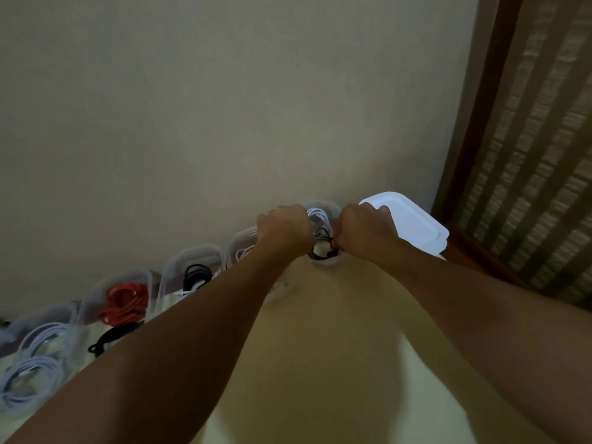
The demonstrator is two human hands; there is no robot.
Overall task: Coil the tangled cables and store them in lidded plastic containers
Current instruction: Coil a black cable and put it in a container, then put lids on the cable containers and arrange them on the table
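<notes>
No readable text or labels.

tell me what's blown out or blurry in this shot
Head view: the white lid is blown out, with no surface detail; the room is dim and soft, so the black cable barely resolves; wide-angle distortion bows the container row.

— What sort of place was it?
— A room in a home, it seemed: a plain beige wall, a dark wooden frame edging a woven striped panel, a cream table.
</notes>
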